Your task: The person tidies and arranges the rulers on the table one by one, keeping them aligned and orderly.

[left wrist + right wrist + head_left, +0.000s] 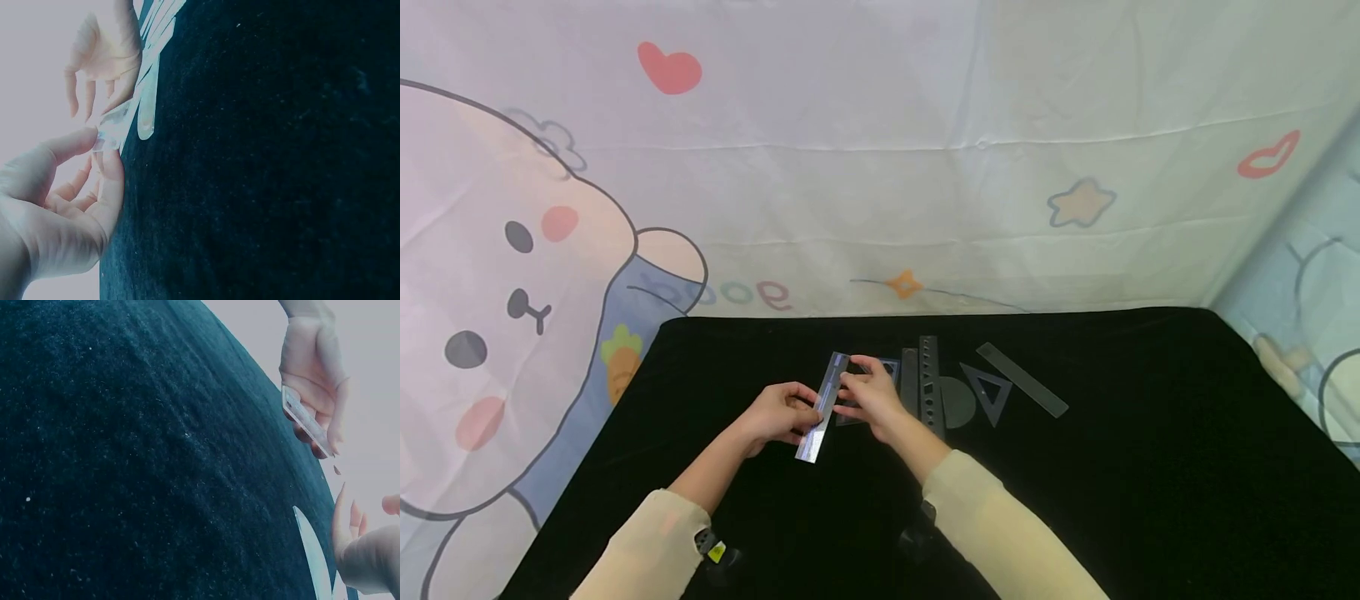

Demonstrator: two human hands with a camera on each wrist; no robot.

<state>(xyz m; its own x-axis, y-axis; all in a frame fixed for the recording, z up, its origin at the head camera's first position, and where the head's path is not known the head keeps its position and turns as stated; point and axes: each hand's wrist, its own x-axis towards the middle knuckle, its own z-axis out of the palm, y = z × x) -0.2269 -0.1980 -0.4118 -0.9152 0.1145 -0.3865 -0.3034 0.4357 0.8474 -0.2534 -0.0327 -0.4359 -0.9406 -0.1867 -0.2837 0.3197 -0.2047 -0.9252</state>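
Note:
A clear straight ruler (pixel 832 385) is held tilted above the black cloth, its lower end bright with reflected light. My left hand (pixel 777 414) pinches it between thumb and fingers near its lower half. On the other side, my right hand (pixel 876 398) has its fingertips right at the ruler's upper edge, with fingers mostly extended. The right wrist view shows that thumb standing apart from the fingers (pixel 354 519). Behind the right hand lies a clear set square (pixel 891 365), partly hidden.
To the right on the black cloth (pixel 1150 467) lie a dark ruler (pixel 909 375), a stencil ruler with cut-outs (pixel 929 367), a rounded protractor (pixel 958 403), a triangular set square (pixel 995 410) and a slanted clear ruler (pixel 1022 380). A printed curtain (pixel 880 100) hangs behind.

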